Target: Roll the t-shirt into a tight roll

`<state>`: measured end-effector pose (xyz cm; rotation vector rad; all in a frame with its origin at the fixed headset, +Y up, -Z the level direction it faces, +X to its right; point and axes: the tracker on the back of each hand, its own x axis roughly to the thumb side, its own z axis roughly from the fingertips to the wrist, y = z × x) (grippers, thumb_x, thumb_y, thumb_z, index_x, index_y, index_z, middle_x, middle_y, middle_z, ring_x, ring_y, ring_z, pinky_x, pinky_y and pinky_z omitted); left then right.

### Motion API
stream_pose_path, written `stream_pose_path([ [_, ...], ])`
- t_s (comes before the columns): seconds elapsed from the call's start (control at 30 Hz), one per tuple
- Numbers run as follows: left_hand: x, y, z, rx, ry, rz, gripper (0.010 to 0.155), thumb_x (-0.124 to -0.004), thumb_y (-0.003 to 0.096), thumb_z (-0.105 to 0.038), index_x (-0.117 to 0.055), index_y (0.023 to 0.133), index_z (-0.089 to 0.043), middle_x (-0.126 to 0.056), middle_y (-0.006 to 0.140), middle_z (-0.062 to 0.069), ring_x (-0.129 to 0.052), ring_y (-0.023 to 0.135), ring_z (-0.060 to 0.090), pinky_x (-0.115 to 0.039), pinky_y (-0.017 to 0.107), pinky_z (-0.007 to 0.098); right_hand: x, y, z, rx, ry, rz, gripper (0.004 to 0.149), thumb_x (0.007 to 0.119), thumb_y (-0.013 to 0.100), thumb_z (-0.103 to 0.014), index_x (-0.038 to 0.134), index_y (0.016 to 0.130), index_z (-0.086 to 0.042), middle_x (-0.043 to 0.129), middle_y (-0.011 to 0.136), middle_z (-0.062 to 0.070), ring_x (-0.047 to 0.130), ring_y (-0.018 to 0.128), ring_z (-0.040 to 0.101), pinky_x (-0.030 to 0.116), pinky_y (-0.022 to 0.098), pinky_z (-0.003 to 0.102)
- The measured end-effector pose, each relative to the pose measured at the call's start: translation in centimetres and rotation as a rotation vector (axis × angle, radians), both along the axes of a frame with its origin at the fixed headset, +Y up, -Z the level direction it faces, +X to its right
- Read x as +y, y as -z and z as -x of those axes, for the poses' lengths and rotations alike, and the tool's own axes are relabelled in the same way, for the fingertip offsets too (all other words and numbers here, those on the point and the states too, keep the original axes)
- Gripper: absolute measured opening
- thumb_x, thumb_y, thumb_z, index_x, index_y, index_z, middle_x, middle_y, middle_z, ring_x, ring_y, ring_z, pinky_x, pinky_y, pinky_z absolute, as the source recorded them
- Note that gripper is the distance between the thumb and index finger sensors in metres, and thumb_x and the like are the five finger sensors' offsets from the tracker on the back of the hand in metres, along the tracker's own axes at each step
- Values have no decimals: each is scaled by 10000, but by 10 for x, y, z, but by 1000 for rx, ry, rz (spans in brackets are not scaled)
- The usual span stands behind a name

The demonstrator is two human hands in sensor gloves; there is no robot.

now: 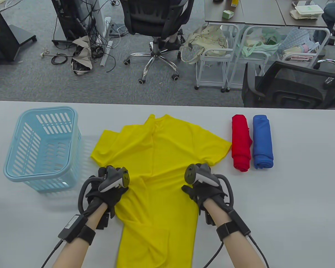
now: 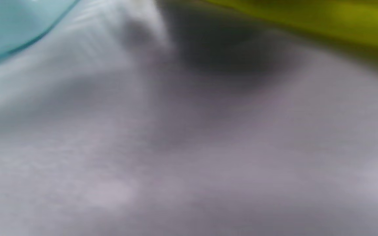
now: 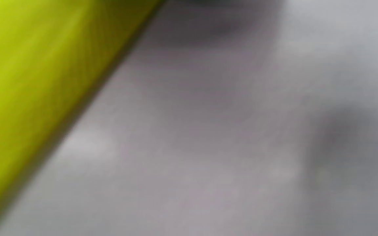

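A yellow t-shirt (image 1: 159, 156) lies spread on the grey table (image 1: 296, 201), collar at the far end and hem toward me. Its left sleeve is creased. My left hand (image 1: 111, 189) rests at the shirt's left side edge below the sleeve. My right hand (image 1: 202, 188) rests at the right side edge below the other sleeve. The trackers hide the fingers, so I cannot tell whether they pinch the cloth. The wrist views are blurred: the left wrist view shows a strip of yellow cloth (image 2: 323, 19), the right wrist view a yellow edge (image 3: 28, 82).
A light blue plastic basket (image 1: 48, 110) stands left of the shirt; it also shows in the left wrist view (image 2: 11, 23). A red rolled shirt (image 1: 241, 143) and a blue rolled shirt (image 1: 262, 142) lie side by side to the right. Office chairs and carts stand beyond the table.
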<state>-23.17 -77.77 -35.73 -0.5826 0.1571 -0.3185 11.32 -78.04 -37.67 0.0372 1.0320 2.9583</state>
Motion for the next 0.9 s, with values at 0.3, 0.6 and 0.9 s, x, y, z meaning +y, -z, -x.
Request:
stream_pose_path([
  [0.3,29,-41,-69,-203,-193,-93,814,-366,470,-679,-191,1157,-279,-332,1262,111,-560,1115,356,-559,804,535,29,-38,40,162,-48,-162,794,520,599,-540,116,1152,-138,72,1169,205,123,1084,502,316,742,620],
  [0.6,3,-36,-15,-183,-283,152,933,-533,382,-714,-13,1069,-357,50,1180,74,-56,1107,397,-280,829,596,15,-55,-11,39,13,-79,864,698,537,-527,199,1157,-191,142,1191,147,192,1124,415,325,747,620],
  [0.9,49,-56,-28,-265,10,-145,778,-597,501,-579,-222,1135,-329,-297,1255,92,-593,1093,299,-621,785,478,28,-77,10,133,-68,-213,728,653,582,-481,329,1164,-188,305,1208,167,362,1123,458,402,748,605],
])
